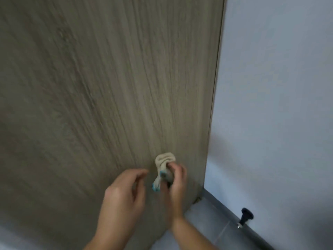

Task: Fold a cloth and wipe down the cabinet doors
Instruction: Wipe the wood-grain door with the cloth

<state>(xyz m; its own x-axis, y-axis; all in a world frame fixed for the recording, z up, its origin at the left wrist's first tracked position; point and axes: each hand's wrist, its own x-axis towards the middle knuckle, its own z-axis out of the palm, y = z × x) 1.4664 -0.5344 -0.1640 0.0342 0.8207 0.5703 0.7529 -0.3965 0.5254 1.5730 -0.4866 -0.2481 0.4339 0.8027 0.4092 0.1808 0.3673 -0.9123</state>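
While right hand (175, 179) pinches bunched cloth (164, 164) at lower right of cabinet door (108, 87), left hand (122, 193) hovers just beside, fingers loosely curled, holding nothing. Cloth beige, blue trim dangling at lower end; wadded, not folded flat. Judgement: light, limp, apt to slump or unroll if held by one corner. Best hold: gather layers mid-pad, thumb behind, fingers spread over face. Black doorstop (246, 216) low on wall (279, 87).
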